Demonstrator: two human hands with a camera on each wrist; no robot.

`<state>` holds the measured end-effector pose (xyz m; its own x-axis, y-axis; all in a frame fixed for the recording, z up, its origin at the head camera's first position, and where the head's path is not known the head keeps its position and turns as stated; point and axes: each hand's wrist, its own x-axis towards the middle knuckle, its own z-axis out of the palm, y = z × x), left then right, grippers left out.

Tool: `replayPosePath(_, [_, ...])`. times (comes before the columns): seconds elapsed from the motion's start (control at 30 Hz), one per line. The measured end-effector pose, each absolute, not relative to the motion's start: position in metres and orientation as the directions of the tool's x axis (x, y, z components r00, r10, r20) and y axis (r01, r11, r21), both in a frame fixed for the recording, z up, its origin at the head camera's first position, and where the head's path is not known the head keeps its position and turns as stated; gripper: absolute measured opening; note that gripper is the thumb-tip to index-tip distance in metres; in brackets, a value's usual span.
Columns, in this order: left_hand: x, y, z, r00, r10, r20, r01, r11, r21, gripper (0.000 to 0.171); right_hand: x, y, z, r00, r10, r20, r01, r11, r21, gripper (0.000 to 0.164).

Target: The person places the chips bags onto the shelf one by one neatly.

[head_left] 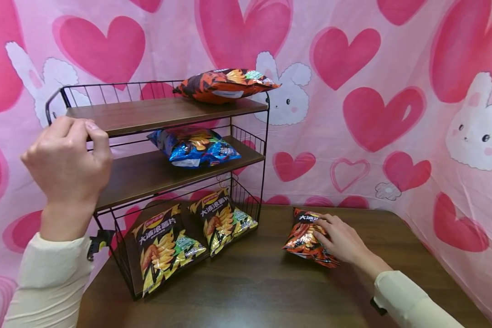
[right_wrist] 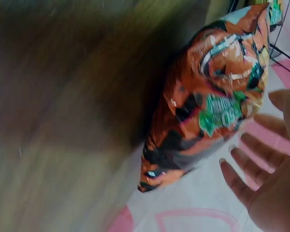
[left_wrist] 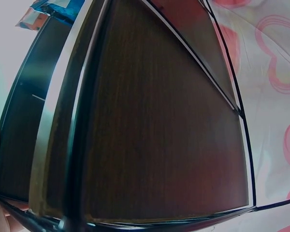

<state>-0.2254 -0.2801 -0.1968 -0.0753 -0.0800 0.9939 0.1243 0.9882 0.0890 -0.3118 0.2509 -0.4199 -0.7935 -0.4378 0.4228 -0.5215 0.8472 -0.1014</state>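
In the head view my left hand (head_left: 71, 152) has its fingers curled at the front left corner of a three-tier rack (head_left: 147, 111) with wood boards and black wire sides. Its fingers show at the rack's frame in the left wrist view, gripping that corner. My right hand (head_left: 340, 239) reaches over an orange-and-black chip bag (head_left: 305, 239) on the table, right of the rack. Seen from the right wrist, the fingers (right_wrist: 261, 152) are spread and lightly bent beside the bag's printed face.
Another orange chip bag (head_left: 225, 86) lies on the top shelf, and a blue one (head_left: 197, 148) on the middle shelf. Two yellow-and-black chip bags (head_left: 160, 250) lean on the bottom tier. The wooden table (head_left: 246, 291) meets a pink heart-patterned cloth (head_left: 328, 182) behind.
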Motion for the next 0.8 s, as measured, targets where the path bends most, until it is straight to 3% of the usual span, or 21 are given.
replayPosePath(0.23, [-0.226, -0.279, -0.196, -0.074, -0.079, 0.994, 0.121, 0.989, 0.088, 0.052, -0.313, 0.248, -0.429, -0.878, -0.233, 0.417, -0.385, 0.863, -0.327, 0.027])
replayPosePath(0.37, [-0.226, -0.279, -0.198, -0.07, -0.077, 0.995, 0.12, 0.989, 0.085, 0.052, -0.31, 0.251, -0.433, -0.928, -0.105, 0.357, -0.263, 0.863, -0.432, 0.04])
replayPosePath(0.57, [-0.228, -0.278, -0.201, -0.068, -0.076, 0.995, 0.131, 0.988, 0.085, 0.052, -0.295, 0.268, -0.432, -0.998, 0.06, 0.033, 0.031, 0.822, -0.569, 0.092])
replayPosePath(0.7, [-0.228, -0.278, -0.2, -0.058, -0.077, 0.995, 0.129, 0.988, 0.084, 0.052, -0.286, 0.277, -0.434, -0.964, 0.008, -0.266, 0.211, 0.631, -0.746, 0.089])
replayPosePath(0.8, [-0.227, -0.279, -0.198, -0.053, -0.081, 0.995, 0.124, 0.988, 0.087, 0.052, -0.282, 0.277, -0.438, -0.92, -0.035, -0.389, 0.333, 0.452, -0.828, 0.079])
